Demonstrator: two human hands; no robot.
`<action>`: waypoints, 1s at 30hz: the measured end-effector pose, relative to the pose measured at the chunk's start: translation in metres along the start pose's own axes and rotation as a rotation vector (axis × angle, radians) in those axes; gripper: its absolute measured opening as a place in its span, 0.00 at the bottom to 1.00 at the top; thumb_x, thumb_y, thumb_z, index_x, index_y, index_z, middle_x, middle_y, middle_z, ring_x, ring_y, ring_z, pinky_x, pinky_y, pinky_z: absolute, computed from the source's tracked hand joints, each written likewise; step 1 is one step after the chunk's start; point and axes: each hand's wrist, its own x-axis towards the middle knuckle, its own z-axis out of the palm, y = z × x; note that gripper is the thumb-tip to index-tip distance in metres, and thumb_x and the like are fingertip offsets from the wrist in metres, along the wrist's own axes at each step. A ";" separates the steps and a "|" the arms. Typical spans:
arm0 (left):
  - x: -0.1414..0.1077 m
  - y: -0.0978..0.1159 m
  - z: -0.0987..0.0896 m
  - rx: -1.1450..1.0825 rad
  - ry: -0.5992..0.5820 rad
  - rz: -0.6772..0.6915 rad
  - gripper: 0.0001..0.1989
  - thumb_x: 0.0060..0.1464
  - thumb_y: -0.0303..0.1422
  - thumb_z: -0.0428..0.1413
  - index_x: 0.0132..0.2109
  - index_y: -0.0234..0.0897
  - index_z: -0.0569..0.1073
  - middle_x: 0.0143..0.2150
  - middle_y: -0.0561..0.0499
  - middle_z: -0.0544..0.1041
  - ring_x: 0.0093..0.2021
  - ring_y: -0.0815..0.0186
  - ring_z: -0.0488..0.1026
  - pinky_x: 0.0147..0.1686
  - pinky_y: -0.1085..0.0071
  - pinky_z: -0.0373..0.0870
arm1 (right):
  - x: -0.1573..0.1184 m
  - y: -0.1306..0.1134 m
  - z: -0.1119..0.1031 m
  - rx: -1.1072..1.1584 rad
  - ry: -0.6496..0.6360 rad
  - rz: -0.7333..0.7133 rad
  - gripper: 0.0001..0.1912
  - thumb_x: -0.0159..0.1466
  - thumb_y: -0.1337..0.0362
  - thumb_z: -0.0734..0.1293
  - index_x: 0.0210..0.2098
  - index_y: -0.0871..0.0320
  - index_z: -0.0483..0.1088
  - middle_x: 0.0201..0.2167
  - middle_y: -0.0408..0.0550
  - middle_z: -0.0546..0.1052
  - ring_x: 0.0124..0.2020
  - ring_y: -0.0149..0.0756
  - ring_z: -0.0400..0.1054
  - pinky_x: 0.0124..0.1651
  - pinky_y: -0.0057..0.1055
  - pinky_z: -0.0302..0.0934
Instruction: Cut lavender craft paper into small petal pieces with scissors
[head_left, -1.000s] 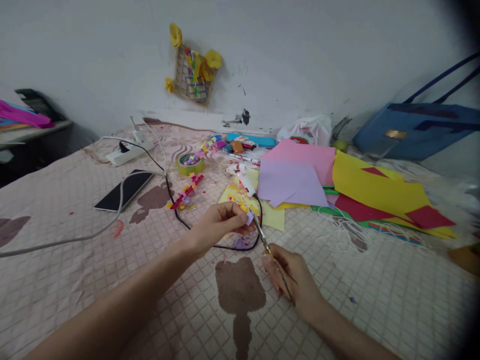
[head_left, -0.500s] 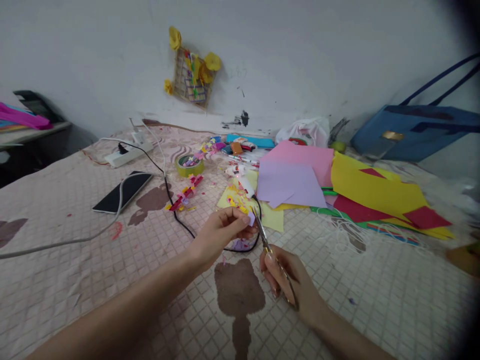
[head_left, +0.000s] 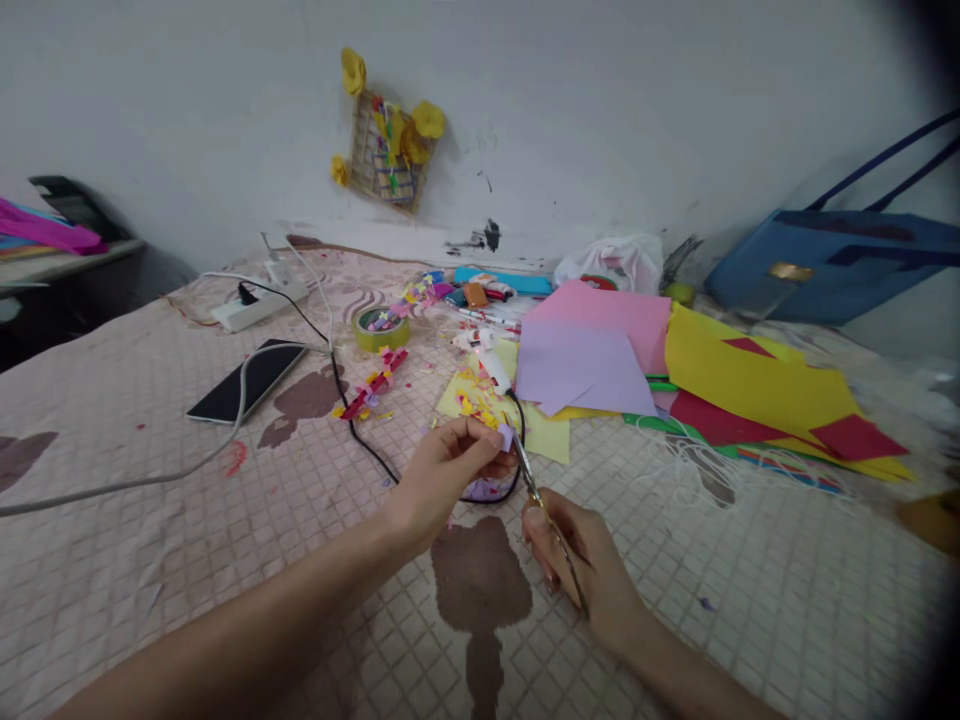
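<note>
Between its thumb and fingers, my left hand (head_left: pixel 465 455) pinches a small piece of lilac paper (head_left: pixel 506 437). My right hand (head_left: pixel 566 540) is closed round the handles of a pair of scissors (head_left: pixel 531 478), whose blades point up and away to the paper's right edge. Just beyond my hands, yellow and pink paper scraps (head_left: pixel 480 400) lie on a pale yellow sheet (head_left: pixel 551 435). A white glue gun (head_left: pixel 491 368) rests there too, its black cord looping behind my left hand. More lilac scraps (head_left: pixel 487 488) show beneath my left hand.
A roll of tape (head_left: pixel 381 330), a red strip with paper flowers (head_left: pixel 379 383) and a phone (head_left: pixel 247 382) lie to the left, near a power strip (head_left: pixel 259 307). Coloured sheets (head_left: pixel 585 365), tangled white string (head_left: pixel 690 465) and a blue bag (head_left: pixel 832 265) are to the right.
The scissor handles have come closer together in my right hand, and the blades look more closed at the lilac paper. My left hand keeps its pinch. The whole view has shifted slightly.
</note>
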 end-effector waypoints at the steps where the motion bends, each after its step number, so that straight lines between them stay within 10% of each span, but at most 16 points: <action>1: 0.000 0.000 0.000 -0.002 0.003 0.000 0.11 0.45 0.35 0.60 0.29 0.32 0.68 0.28 0.51 0.74 0.29 0.71 0.71 0.35 0.73 0.66 | 0.000 0.001 0.000 -0.004 0.002 0.001 0.23 0.61 0.46 0.54 0.20 0.56 0.55 0.13 0.37 0.57 0.17 0.27 0.51 0.20 0.26 0.45; 30: -0.003 0.000 0.004 -0.031 0.029 0.017 0.10 0.46 0.34 0.59 0.29 0.32 0.68 0.27 0.51 0.74 0.29 0.71 0.71 0.35 0.72 0.68 | 0.000 0.001 0.000 -0.023 0.015 -0.002 0.20 0.60 0.49 0.57 0.21 0.56 0.55 0.15 0.37 0.56 0.17 0.27 0.51 0.19 0.25 0.46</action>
